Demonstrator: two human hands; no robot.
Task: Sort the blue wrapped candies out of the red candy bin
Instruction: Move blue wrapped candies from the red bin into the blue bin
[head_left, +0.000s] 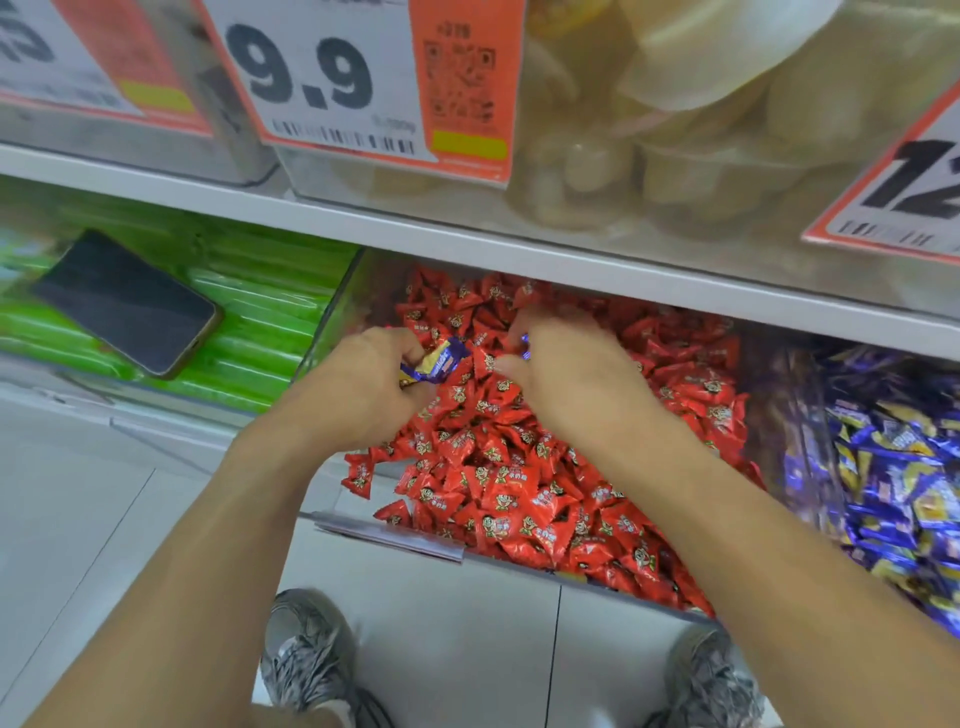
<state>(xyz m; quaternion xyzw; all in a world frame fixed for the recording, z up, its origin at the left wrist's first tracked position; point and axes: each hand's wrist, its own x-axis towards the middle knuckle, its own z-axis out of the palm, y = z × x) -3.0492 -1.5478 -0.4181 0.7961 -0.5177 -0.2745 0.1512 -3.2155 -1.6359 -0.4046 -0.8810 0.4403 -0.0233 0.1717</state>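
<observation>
A: From the head view, where do you stand with the sorting?

B: Both your hands are down in the red candy bin (363, 291). Your left hand (358, 384) has its fingers curled round a small bunch of blue wrapped candies (434, 364), blue and gold foil showing just past your fingertips, above the left side of the red candies (519, 467).

A: And your right hand?

B: Your right hand (566, 369) rests on the red pile toward the back of the bin, fingers bent. A sliver of blue foil (524, 345) peeks out at its thumb side, so I judge you are pinching another stray, but I cannot tell for sure.

A: How much is done?

B: You have strays in hand, not yet dropped. The bin of blue candies (893, 467) sits just to the right, the likely place for them. On the surface of the red pile I see no other blue wrappers; any buried deeper are hidden, so digging through probably remains.

A: Anything else nearby?

B: A phone (124, 301) lies on the green packs (260, 322) in the bin to the left.
</observation>
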